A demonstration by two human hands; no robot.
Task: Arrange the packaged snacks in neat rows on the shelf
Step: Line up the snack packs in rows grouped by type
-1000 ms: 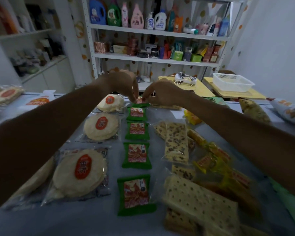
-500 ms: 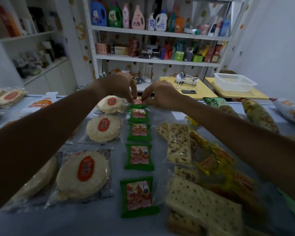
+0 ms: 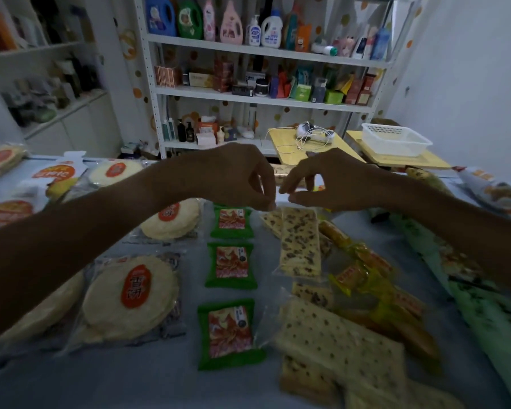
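I see my left hand (image 3: 242,178) and right hand (image 3: 322,184) hovering with fingers curled, pinching nothing I can make out, directly above the far end of the speckled cracker pack (image 3: 300,240), whose long axis runs near-to-far beside the green packet row (image 3: 230,264) on the bench (image 3: 130,385), the right hand nearer.

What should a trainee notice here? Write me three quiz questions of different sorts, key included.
1. How many green square snack packets are visible in the middle column?
2. True or false: the white plastic basket sits on a yellow table.
3. What lies directly left of the green column?
A. round rice crackers in clear wrap
B. yellow-wrapped bars
C. speckled rectangular crackers
Key: 1 three; 2 true; 3 A.
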